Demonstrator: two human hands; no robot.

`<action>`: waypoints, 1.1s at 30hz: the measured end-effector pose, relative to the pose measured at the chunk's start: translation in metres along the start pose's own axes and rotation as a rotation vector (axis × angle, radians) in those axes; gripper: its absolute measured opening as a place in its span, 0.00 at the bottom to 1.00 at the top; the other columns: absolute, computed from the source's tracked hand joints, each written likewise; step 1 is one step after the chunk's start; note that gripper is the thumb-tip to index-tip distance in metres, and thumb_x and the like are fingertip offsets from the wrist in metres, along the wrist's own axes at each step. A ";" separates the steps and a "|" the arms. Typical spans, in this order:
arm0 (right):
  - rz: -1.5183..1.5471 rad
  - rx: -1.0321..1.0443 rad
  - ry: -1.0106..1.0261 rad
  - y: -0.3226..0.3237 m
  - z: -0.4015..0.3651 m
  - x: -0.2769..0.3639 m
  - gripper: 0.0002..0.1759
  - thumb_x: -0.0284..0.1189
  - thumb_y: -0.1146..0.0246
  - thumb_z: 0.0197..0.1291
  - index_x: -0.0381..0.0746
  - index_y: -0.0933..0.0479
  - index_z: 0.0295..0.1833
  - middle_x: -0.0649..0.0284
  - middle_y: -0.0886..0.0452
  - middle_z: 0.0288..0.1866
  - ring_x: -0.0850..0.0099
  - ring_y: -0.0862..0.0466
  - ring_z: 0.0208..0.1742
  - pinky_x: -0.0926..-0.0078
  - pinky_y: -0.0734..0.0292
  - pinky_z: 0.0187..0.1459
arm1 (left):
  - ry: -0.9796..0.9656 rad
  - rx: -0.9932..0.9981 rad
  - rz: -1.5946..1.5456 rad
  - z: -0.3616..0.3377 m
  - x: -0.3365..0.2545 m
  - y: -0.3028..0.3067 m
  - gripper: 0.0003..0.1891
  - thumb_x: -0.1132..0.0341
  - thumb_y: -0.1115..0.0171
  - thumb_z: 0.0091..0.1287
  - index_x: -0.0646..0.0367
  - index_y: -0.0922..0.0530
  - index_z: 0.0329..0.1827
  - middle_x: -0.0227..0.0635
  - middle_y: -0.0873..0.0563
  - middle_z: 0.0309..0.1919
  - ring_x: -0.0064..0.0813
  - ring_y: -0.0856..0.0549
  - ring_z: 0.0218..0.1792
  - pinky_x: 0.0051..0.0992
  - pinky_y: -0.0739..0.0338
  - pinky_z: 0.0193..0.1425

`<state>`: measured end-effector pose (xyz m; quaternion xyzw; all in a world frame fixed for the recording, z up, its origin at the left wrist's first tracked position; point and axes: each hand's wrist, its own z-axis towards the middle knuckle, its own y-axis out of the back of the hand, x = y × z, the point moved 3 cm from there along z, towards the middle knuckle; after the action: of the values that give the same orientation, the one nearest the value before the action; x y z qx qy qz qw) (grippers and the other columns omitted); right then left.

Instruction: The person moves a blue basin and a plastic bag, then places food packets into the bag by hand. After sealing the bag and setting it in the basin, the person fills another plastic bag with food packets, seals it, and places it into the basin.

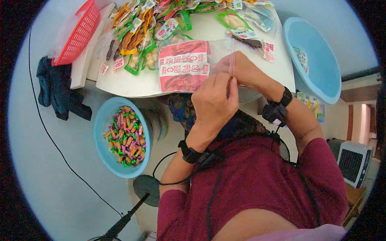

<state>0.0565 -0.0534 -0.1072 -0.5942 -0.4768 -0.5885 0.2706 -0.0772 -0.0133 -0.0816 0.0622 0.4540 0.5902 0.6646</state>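
A clear zip bag with a pink and white printed panel [184, 66] lies at the front edge of the white table [257, 52], its zip strip upright on the right. My left hand [214, 98] is closed on the bag near the lower end of that strip. Just above and to the right, my right hand [241, 70] has its fingers closed on the bag's open-end side, partly hidden by the film. Behind the bag lies a pile of small food packets [140, 34] in orange, green and clear wrappers.
A blue basin of small wrapped snacks [98, 138] stands below the table at left. Another blue basin [321, 52] is at the right. A red basket [78, 34], dark cloth [60, 88], black pole [120, 225] and white appliance [354, 162] are around.
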 end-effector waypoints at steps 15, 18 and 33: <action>-0.528 -0.410 0.365 0.048 0.023 -0.007 0.19 0.29 0.34 0.56 0.38 0.22 0.54 0.60 0.20 0.27 0.70 0.23 0.26 0.71 0.26 0.32 | -0.536 0.231 0.424 -0.022 0.015 -0.003 0.28 0.63 0.41 0.62 0.45 0.29 0.68 0.49 0.29 0.67 0.53 0.29 0.67 0.48 0.34 0.67; -0.568 -0.382 0.388 0.050 0.029 -0.007 0.19 0.24 0.40 0.57 0.37 0.22 0.56 0.62 0.24 0.23 0.74 0.24 0.24 0.74 0.28 0.30 | -0.491 0.216 0.419 -0.023 0.015 -0.015 0.25 0.67 0.48 0.65 0.43 0.28 0.67 0.51 0.28 0.65 0.53 0.28 0.66 0.49 0.34 0.67; 0.033 0.082 0.183 0.064 0.023 0.023 0.20 0.17 0.45 0.55 0.31 0.20 0.55 0.65 0.19 0.27 0.80 0.21 0.25 0.82 0.25 0.29 | -0.416 -0.064 0.393 -0.007 0.026 0.027 0.20 0.72 0.45 0.62 0.64 0.23 0.58 0.45 0.16 0.50 0.46 0.18 0.57 0.46 0.28 0.65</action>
<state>0.1202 -0.0529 -0.0736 -0.5342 -0.4640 -0.6157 0.3467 -0.1047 0.0138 -0.0826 0.2478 0.2685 0.6962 0.6180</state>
